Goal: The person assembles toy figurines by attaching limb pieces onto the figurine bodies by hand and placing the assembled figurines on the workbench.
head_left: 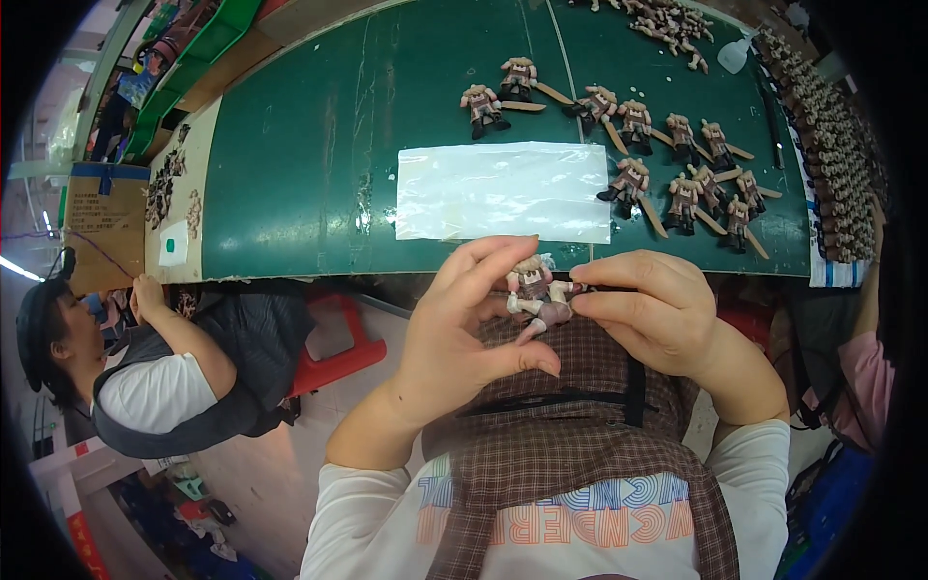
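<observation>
A small toy figure (535, 293) with a tan head, brown body and white limbs is held close to my chest, just below the table edge. My left hand (464, 329) grips it from the left with fingertips on its head and lower body. My right hand (648, 311) pinches its right side. Beyond it, on the green table (300, 164), lies a flat clear plastic bag (503, 191).
Several finished figures with tan sticks (677, 184) lie at the table's back right, and more (836, 155) are lined along the right edge. Another person (145, 367) sits at the left by a red stool (333, 338). A cardboard box (101, 217) and green trays (188, 72) stand far left.
</observation>
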Available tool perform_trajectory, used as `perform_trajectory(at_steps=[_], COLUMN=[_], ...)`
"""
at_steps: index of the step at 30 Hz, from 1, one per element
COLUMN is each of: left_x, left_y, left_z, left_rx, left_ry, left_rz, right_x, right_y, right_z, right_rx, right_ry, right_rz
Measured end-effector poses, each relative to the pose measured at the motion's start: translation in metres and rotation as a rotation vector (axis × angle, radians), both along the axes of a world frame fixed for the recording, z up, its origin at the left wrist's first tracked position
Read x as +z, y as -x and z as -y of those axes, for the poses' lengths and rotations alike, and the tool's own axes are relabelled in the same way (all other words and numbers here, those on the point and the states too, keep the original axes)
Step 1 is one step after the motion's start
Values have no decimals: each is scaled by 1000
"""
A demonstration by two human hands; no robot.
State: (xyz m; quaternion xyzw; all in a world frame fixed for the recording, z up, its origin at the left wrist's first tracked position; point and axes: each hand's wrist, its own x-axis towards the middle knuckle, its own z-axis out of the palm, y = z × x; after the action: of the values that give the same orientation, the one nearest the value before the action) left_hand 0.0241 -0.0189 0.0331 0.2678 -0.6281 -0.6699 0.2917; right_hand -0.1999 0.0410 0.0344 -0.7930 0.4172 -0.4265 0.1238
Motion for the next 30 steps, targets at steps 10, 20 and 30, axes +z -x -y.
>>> perform_trajectory(at_steps=[10,20,30], left_x=[-5,-28,-31], left_y=[-1,4,2], left_z=[-1,-7,-27], left_rx=[-49,130,196], left_ry=[-272,-357,-735], left_rz=[-221,-296,-349], right_x=[2,-4,-23], right_y=[-2,-18,-30], right_z=[-7,2,-5], right_rx=[-22,-82,-172], right_ry=[57,9,276], right_rz=[-32,18,-323])
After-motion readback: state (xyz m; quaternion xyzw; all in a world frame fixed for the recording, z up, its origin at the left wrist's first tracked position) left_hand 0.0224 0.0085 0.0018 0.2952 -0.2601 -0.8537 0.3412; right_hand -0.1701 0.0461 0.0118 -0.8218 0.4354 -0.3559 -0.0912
